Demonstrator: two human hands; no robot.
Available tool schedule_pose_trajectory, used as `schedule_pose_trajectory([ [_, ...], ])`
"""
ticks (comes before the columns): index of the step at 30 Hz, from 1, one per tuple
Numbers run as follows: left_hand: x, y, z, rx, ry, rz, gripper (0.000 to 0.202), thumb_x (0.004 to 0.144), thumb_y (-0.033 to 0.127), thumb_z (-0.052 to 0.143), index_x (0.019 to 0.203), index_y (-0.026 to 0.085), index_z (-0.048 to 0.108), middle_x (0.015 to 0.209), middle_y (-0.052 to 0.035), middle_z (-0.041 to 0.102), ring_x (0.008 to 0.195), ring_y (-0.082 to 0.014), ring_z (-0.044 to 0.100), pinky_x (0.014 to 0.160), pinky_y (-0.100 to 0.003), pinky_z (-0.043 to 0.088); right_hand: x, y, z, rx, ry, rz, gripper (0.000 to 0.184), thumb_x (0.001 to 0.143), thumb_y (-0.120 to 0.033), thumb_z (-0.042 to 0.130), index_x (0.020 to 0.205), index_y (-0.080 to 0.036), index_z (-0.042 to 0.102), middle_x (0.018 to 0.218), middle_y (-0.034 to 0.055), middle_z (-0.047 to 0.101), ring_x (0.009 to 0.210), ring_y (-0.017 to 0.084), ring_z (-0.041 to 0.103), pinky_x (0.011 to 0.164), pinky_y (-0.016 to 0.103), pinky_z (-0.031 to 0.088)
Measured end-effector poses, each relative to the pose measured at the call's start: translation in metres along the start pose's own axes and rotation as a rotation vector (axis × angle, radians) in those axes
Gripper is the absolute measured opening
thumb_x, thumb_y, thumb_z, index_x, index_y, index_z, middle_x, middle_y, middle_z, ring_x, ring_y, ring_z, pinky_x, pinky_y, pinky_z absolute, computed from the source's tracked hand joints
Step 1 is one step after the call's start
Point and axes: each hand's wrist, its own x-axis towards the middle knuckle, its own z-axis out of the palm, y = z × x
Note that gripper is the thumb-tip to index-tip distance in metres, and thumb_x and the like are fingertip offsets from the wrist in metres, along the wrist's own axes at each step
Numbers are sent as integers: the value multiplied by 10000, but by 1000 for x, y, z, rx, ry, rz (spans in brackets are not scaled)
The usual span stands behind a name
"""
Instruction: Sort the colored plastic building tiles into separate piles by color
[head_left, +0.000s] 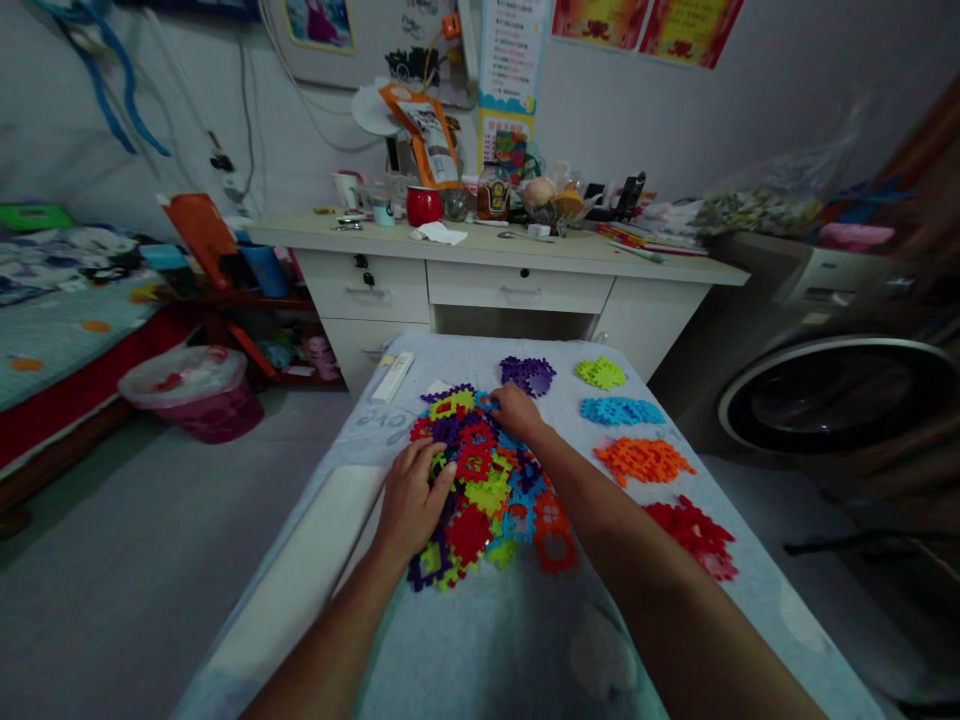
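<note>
A mixed heap of flat plastic interlocking tiles (487, 485) in red, purple, yellow-green, blue and orange lies in the middle of a cloth-covered table (480, 640). My left hand (411, 495) rests on the heap's left side, fingers bent onto the tiles. My right hand (516, 410) reaches to the heap's far edge with its fingers curled down on a tile; what it grips is hidden. Sorted piles lie to the right: purple (528, 374), yellow-green (601, 373), blue (622, 411), orange (643, 460) and red (694, 535).
A white tube (392, 377) lies at the table's far left. Behind stands a cluttered white desk (495, 275) with drawers. A pink bin (195, 392) and a bed (60, 330) are at the left, a washing machine (840, 390) at the right.
</note>
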Motion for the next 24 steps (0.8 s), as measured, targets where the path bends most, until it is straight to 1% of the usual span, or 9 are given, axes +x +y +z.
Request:
schedule_pose_trajectory([
  [2, 0, 0, 0, -1, 0, 5, 367, 925, 444, 466, 1139, 190, 621, 1229, -110, 598, 1198, -254, 536, 1066, -455, 419, 1, 0, 2, -2, 6, 19, 270, 848, -168, 576, 1087, -178, 700, 1131, 129, 634, 1030, 209, 608, 862, 258, 437],
  [5, 1, 1, -1, -4, 7, 7, 367, 923, 450, 465, 1128, 192, 626, 1219, -109, 604, 1185, -254, 545, 1057, -457, 427, 1, 8, 0, 34, 69, 6, 271, 849, -154, 547, 1061, -172, 714, 1100, 120, 652, 1023, 206, 605, 859, 260, 436],
  [8, 1, 1, -1, -2, 8, 4, 377, 920, 460, 465, 1125, 188, 629, 1219, -111, 604, 1187, -258, 544, 1057, -461, 427, -2, 31, -13, 103, 149, -2, 260, 827, -129, 536, 997, -151, 731, 1032, 102, 694, 1003, 202, 611, 869, 261, 434],
  [11, 1, -1, -1, 5, 1, 7, 385, 924, 463, 459, 1136, 188, 625, 1227, -111, 602, 1193, -259, 540, 1063, -462, 422, -13, 72, -34, 215, 246, 74, 246, 811, -138, 534, 949, -161, 737, 928, 64, 725, 887, 185, 634, 824, 266, 453],
  [14, 0, -3, 1, 11, 0, 15, 388, 928, 466, 452, 1140, 190, 624, 1227, -111, 603, 1192, -259, 541, 1068, -466, 417, -33, 126, -56, 371, 321, 255, 218, 781, -161, 555, 922, -152, 720, 772, 35, 699, 716, 159, 622, 690, 255, 468],
  [17, -1, -5, 3, 23, 1, 25, 385, 924, 471, 461, 1145, 201, 625, 1233, -103, 599, 1196, -259, 539, 1073, -469, 411, -59, 177, -72, 553, 360, 479, 198, 742, -165, 579, 907, -139, 685, 637, 9, 630, 578, 133, 574, 541, 229, 426],
  [19, -1, -6, 3, 31, -2, 33, 387, 924, 472, 463, 1152, 203, 624, 1232, -100, 597, 1193, -257, 540, 1071, -469, 411, -77, 205, -80, 621, 346, 576, 155, 709, -148, 598, 852, -143, 660, 585, -9, 586, 536, 117, 538, 490, 211, 393],
  [21, 0, -6, 4, 34, -7, 38, 391, 927, 469, 459, 1153, 197, 624, 1223, -102, 601, 1183, -255, 545, 1065, -465, 417, -92, 226, -84, 659, 301, 602, 147, 699, -145, 606, 841, -151, 646, 589, -14, 578, 533, 104, 527, 470, 192, 376],
  [24, 0, -4, 3, 37, 0, 38, 389, 923, 466, 464, 1141, 191, 631, 1207, -104, 609, 1168, -254, 555, 1058, -457, 427, -104, 245, -86, 677, 227, 604, 161, 691, -142, 613, 847, -156, 649, 597, -12, 580, 548, 100, 529, 461, 174, 363],
])
